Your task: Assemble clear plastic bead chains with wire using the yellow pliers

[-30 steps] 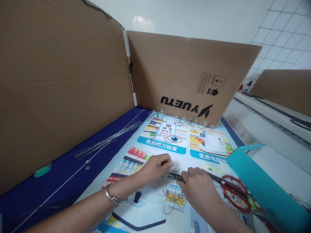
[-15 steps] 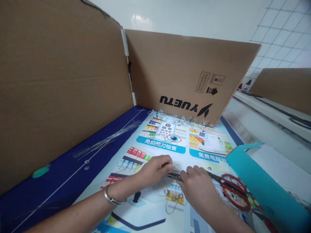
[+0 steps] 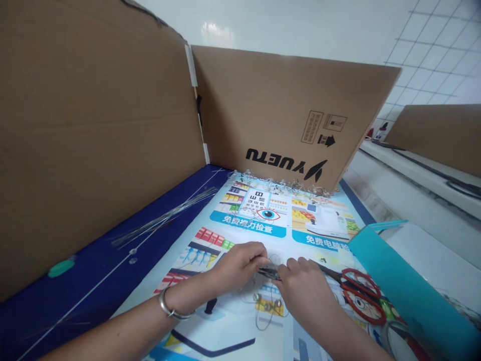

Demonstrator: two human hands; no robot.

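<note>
My right hand [image 3: 306, 286] is closed around a pair of small dark pliers [image 3: 269, 273], whose jaws point left; the palm hides the handles. The fingertips of my left hand [image 3: 246, 263] are pinched together just beside the jaws, on what looks like thin wire [image 3: 273, 259]. Fine loops of it curl above and below the pliers. Beneath my hands, several small shiny beads [image 3: 267, 305] hang on or lie by a wire loop. Just right of my right hand lies a pair of scissors [image 3: 364, 296] with red handles.
Cardboard panels [image 3: 293, 110] stand at the back and left. Clear beaded pieces [image 3: 285, 186] line the back panel's foot. A bundle of straight wires [image 3: 165, 218] lies on the blue strip at left, near a green oval piece [image 3: 61, 268]. A turquoise box [image 3: 409, 286] stands at right.
Both hands hold nearly the same pose at the pliers. The whole view has shifted very slightly to the left.
</note>
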